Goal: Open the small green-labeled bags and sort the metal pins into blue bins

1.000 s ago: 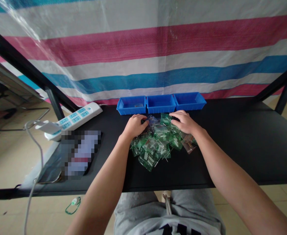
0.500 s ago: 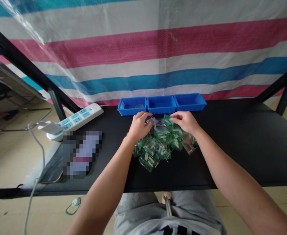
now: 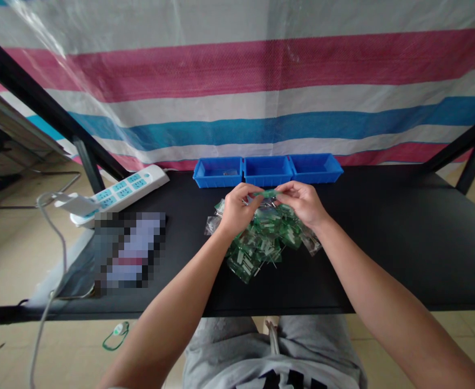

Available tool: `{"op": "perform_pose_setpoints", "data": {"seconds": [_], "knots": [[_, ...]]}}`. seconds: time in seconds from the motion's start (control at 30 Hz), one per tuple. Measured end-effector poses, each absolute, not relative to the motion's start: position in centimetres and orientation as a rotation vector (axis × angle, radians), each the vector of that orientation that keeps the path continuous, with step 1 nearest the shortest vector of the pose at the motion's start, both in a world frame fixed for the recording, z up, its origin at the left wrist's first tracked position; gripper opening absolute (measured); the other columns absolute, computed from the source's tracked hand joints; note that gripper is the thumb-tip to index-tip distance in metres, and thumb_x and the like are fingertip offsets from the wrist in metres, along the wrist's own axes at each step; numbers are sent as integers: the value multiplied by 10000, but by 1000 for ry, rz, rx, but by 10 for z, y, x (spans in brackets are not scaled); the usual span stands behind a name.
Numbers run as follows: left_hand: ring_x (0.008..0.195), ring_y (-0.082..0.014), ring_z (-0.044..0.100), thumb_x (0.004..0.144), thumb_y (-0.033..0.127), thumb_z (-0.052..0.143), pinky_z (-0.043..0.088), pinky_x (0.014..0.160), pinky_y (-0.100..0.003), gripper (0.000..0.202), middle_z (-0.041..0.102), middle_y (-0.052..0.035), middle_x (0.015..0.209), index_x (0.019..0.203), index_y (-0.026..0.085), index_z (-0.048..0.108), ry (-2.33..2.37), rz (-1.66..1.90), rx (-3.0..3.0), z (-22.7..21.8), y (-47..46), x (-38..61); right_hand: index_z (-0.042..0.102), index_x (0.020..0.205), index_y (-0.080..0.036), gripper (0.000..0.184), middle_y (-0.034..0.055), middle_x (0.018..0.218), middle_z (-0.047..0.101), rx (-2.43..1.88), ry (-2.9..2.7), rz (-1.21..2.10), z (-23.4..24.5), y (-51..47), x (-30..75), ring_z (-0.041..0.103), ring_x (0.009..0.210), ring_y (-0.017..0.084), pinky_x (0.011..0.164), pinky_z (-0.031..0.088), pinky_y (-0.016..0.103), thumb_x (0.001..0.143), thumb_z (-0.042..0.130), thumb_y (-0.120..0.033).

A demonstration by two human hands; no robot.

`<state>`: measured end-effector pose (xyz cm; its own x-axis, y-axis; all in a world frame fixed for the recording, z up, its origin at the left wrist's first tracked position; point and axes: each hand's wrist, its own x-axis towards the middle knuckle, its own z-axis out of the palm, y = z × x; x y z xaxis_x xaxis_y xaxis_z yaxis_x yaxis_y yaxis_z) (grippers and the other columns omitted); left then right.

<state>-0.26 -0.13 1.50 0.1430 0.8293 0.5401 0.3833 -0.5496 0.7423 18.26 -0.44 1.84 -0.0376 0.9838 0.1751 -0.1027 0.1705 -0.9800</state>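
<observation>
Between my two hands a small green plastic packet [image 3: 267,193] is stretched, raised just over the pile. My left hand [image 3: 239,208] pinches its left end, and my right hand [image 3: 304,204] pinches the right end. Below them on the black table [image 3: 387,243] lies a heap of green and clear packets [image 3: 262,235] with small pale and metal pieces inside. What exactly the pieces are is too small to tell. Behind my hands stand three blue bins in a row: the left bin [image 3: 218,178] holds a small clear packet, beside the middle bin [image 3: 268,178] and right bin [image 3: 316,174].
A white power strip [image 3: 120,194] with a plugged-in charger [image 3: 75,204] and a grey cable lies on the left. Nearer to me is a blurred-out flat object [image 3: 134,251]. A striped sheet [image 3: 237,70] hangs behind the table; black frame bars [image 3: 87,162] flank it.
My left hand has moved right towards my right hand. The green packet, earlier at my right fingertips, is now held between both hands.
</observation>
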Motion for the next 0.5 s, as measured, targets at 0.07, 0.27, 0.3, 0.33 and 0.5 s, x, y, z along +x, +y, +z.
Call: {"op": "perform_pose_setpoints", "data": {"seconds": [0.07,0.27,0.3,0.33,0.5], "knots": [[860,-144,637,756,104,624,525,782,-282,144,688,-35,966,766,204,726,1108,1485,2011,13,0,-4,692,632,-192,192,53,962,710,-947,-1323,1095,18,-4,185,657,957,221,868,518,377,571,832,-308],[983,-171,650,698,11,585,538,838,-323,246,691,-44,1129,692,212,727,1030,1589,2040,11,0,-5,713,595,-216,104,44,1189,682,-877,-1412,1089,20,-6,190,603,1136,247,1033,435,429,590,811,-250],[972,-171,655,705,20,589,537,848,-327,235,706,-44,1100,701,211,725,1020,1573,2031,11,-1,-5,712,597,-216,108,45,1186,686,-877,-1412,1083,20,-5,190,608,1128,248,1021,445,428,588,813,-252],[961,-173,660,715,37,600,534,863,-331,213,721,-44,1055,719,209,725,1015,1553,2016,12,-1,-5,710,598,-213,113,48,1157,699,-879,-1407,1080,20,-5,190,620,1105,247,996,462,423,589,814,-257],[773,-155,649,767,243,686,523,765,-297,199,707,-26,809,956,187,715,1172,1448,1861,14,-3,-2,726,795,-201,191,31,791,734,-945,-1347,1114,19,-4,187,668,727,180,713,536,342,647,782,-308]]}}
